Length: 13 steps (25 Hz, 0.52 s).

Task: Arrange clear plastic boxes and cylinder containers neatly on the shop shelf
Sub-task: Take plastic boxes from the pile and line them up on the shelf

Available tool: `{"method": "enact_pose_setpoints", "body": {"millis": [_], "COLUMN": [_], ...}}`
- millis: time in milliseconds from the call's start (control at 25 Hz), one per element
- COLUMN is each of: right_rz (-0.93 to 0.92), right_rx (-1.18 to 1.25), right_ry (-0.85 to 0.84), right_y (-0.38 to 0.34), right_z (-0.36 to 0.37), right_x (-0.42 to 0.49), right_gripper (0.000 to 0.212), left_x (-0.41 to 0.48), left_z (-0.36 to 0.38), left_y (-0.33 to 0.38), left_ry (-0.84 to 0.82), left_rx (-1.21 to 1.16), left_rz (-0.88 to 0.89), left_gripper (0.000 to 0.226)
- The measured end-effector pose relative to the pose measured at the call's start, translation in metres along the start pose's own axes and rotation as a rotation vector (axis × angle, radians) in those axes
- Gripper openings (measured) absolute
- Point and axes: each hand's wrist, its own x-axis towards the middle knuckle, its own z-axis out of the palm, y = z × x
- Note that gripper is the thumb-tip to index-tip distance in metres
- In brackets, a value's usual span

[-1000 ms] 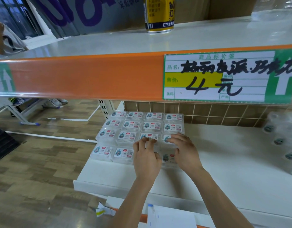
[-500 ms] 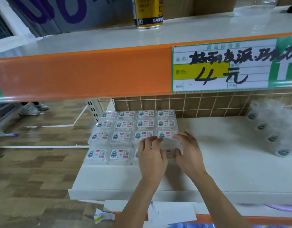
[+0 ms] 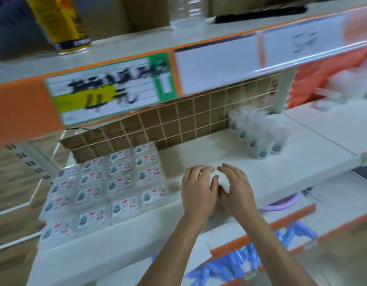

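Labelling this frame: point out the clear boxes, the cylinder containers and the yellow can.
clear boxes (image 3: 119,183): head view, a middle box's label.
cylinder containers (image 3: 259,134): head view, the cluster's middle.
yellow can (image 3: 59,23): head view, its side.

The boxes (image 3: 120,182) at 9 o'clock are clear, with white labels that have red and teal marks. The cylinders (image 3: 259,139) at 2 o'clock are clear with teal labels. The shelf (image 3: 199,153) is white. The edge strip (image 3: 23,112) at 10 o'clock is orange. The price tag (image 3: 108,91) is green, white and yellow with black writing. The can (image 3: 60,23) is yellow.
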Motion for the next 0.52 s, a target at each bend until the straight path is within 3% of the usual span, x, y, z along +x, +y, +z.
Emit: {"method": "enact_pose_setpoints", "body": {"millis": [520], "right_rz": [0.134], "right_rx": [-0.083], "right_ry": [0.164], "right_y": [0.201], "right_z": [-0.184], "right_x": [0.003], "right_gripper": [0.045], "left_x": [0.024], "left_z": [0.151], "left_y": [0.23], "left_ry": [-0.119], "left_rx": [-0.234], "left_rz": [0.114], "left_gripper": [0.028]}}
